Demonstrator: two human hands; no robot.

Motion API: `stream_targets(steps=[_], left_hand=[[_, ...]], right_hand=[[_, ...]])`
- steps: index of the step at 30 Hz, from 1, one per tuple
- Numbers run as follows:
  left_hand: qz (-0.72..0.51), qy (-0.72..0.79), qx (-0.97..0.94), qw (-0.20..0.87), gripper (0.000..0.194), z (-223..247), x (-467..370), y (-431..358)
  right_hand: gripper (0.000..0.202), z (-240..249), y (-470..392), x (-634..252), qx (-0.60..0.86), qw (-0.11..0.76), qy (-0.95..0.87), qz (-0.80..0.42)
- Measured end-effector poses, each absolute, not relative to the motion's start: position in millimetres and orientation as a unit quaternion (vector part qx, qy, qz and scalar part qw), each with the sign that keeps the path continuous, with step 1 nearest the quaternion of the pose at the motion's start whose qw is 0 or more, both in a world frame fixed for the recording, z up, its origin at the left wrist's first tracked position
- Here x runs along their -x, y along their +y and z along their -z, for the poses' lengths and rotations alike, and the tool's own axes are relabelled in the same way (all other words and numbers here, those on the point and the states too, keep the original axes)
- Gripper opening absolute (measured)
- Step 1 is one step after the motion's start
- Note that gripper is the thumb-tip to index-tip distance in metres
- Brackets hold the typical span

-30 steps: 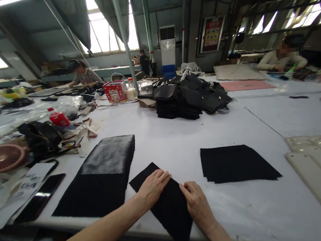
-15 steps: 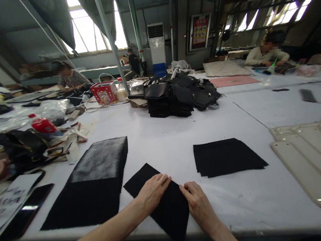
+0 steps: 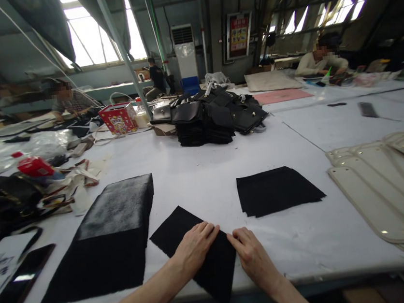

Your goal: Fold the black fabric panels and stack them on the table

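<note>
A black fabric piece point(image 3: 220, 268) lies slantwise at the table's front edge, its near corner reaching over the edge. My left hand point(image 3: 197, 245) rests flat on it, fingers stretched along the far right edge. At that same edge, my right hand point(image 3: 252, 253) pinches the piece between thumb and curled fingers. To the left is a stack of black sheets point(image 3: 94, 268), with a greyish, dusty-looking area on its far part. A smaller pile of black pieces point(image 3: 279, 190) lies to the right, beyond my right hand.
Black leather bags point(image 3: 203, 117) are heaped mid-table. Beige panels with metal studs point(image 3: 371, 200) overlap at right. On the left lie a phone point(image 3: 22, 284), a black bag point(image 3: 8, 198) and a red bottle point(image 3: 34, 166). Other people sit at the far side.
The camera view has turned slightly right, so the table's things appear shifted left. My left hand has slid a little along the fabric's edge toward my right hand, which still pinches it.
</note>
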State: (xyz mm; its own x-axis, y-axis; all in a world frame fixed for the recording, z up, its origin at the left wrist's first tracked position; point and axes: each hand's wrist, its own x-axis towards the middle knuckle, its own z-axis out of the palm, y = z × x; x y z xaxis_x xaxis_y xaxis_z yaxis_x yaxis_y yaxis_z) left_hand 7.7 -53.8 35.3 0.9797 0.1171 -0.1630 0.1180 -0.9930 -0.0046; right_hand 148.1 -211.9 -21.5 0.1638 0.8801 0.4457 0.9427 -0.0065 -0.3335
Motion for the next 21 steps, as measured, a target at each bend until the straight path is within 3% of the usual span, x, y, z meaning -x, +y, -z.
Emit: stream_targets(steps=[4, 13, 21], left_hand=[[0.071, 0.055, -0.996, -0.020, 0.065, -34, -10, -60], [0.055, 0.036, -0.998, -0.021, 0.053, -27, -14, -66], [0.062, 0.029, -0.997, -0.036, 0.064, -23, -13, -74]], right_hand=[[0.036, 22, -213, -148, 0.709, 0.282, -0.644, 0.051], [0.031, 19, -223, -148, 0.719, 0.275, -0.637, 0.041], [0.033, 22, -238, -149, 0.739, 0.267, -0.617, 0.045]])
